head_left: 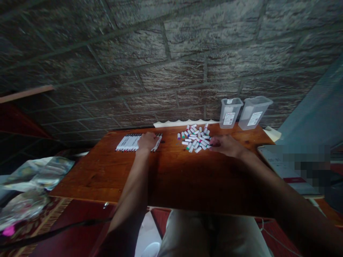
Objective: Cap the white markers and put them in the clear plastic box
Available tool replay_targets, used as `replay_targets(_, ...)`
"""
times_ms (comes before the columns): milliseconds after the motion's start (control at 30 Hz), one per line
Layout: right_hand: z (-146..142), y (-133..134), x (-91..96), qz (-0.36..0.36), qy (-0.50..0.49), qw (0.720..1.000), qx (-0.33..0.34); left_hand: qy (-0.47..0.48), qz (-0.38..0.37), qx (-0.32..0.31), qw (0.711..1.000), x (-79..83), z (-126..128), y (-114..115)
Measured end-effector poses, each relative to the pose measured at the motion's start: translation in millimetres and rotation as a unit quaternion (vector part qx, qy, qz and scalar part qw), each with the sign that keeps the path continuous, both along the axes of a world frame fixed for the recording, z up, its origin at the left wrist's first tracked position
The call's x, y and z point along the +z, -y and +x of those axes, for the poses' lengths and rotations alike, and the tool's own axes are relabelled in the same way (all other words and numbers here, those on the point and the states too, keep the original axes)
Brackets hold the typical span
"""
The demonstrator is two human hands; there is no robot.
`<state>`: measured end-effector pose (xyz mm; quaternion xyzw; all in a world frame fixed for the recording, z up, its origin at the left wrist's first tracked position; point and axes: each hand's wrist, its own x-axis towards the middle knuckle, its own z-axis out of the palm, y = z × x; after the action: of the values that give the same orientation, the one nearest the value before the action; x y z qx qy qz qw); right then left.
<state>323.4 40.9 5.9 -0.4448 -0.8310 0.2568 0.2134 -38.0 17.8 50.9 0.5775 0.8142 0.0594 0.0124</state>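
A row of slim white markers [127, 142] with dark ends lies side by side on the left part of the wooden table. My left hand [147, 141] rests over the right part of this row, its fingers curled down; what they grip is hidden under the hand. A few markers show just right of it, slightly slanted. In the middle lies a loose heap of short white marker caps [197, 137] with coloured ends. My right hand [226, 145] reaches in from the right, its fingertips closed together on a cap at the heap's right edge.
Two clear plastic containers [230, 112] with labels stand at the table's back right, against the brick wall [184, 71]. A wavy white strip [184, 123] runs along the back edge. Plastic bags [40, 173] lie left of the table [93, 175]; a flat box [284, 164] is at the right.
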Motion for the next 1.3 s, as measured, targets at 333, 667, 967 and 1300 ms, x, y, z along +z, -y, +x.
replay_targets(333, -0.6, 3.0, 5.2, -0.013, 0.015, 0.999, 0.032, -0.017, -0.028, 0.049, 0.998, -3.6, 26.8, -1.4)
replay_targets(667, -0.1, 3.1, 5.7, -0.006, 0.026, 0.999, 0.024, -0.012, -0.022, 0.06, 0.998, -4.3, 24.0, -1.4)
replay_targets(967, -2.6, 2.9, 2.9, -0.006, 0.029, 0.999, 0.028, -0.007, -0.003, 0.032, 0.999, -7.5, 33.0, -2.3)
replay_targets(1300, -4.3, 2.4, 3.5, -0.003, 0.05, 0.998, 0.025, 0.489, 0.23, -0.179, 0.822, -17.3, 66.3, -11.4)
